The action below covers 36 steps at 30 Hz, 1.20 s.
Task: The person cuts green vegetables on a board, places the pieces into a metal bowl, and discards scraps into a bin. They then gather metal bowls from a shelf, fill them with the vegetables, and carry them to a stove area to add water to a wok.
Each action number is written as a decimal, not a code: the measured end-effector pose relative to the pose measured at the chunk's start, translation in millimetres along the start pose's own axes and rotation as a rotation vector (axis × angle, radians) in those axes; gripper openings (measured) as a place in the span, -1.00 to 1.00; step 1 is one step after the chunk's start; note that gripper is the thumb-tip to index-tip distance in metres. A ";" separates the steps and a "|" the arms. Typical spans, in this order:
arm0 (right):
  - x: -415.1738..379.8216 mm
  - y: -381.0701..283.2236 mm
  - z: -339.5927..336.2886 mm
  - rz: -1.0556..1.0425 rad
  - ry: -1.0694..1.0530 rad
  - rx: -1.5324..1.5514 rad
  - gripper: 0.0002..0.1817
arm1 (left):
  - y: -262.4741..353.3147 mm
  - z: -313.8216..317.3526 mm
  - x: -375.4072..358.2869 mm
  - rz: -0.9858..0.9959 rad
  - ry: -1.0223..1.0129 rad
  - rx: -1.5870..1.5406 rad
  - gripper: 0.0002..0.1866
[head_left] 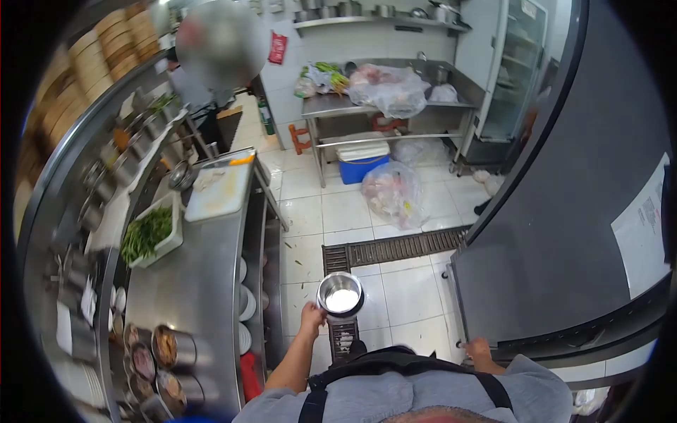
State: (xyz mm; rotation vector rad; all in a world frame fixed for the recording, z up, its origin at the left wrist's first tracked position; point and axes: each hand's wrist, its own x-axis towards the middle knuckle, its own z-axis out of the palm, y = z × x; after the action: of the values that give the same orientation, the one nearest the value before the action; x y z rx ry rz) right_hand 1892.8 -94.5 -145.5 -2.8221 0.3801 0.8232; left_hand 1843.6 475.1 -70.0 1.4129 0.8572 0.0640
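My left hand (314, 319) grips the rim of a round stainless steel pot (341, 293) at its left side. The pot is upright in front of my body, over the floor drain, and its inside looks shiny with no visible food. On the other side, my right hand (480, 350) is beside the lower near edge of a large dark grey cabinet panel (557, 233). Its fingers look curled, and whatever they may hold is hidden. A paper sheet (645, 229) is stuck on the panel.
A steel counter (204, 282) at left bears a cutting board (218, 190), a tub of greens (151, 236) and several metal containers. A drain grate (409, 244) crosses the tiles. Ahead are a bagged load (393, 196), a blue cooler (363, 166) and a steel table (321, 106). A person (194, 88) stands at far left.
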 end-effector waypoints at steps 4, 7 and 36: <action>2.4 -17.2 -5.7 -0.055 -0.079 0.047 -0.49 | 80.2 75.3 84.6 0.074 -0.107 0.013 -0.86; 19.6 -38.4 -4.1 -0.127 -0.014 -0.047 -0.48 | 124.2 130.8 133.4 0.043 -0.191 -0.017 -0.85; 394.7 -267.9 -321.1 0.102 0.036 0.469 -0.68 | 362.5 634.0 610.8 -0.125 -0.511 0.126 -0.91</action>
State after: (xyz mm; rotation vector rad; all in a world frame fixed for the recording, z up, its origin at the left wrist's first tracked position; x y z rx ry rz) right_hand 2453.4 7.6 -68.6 -2.3981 0.6338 0.6049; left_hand 2785.8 340.9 -98.6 1.4004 0.5265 -0.4365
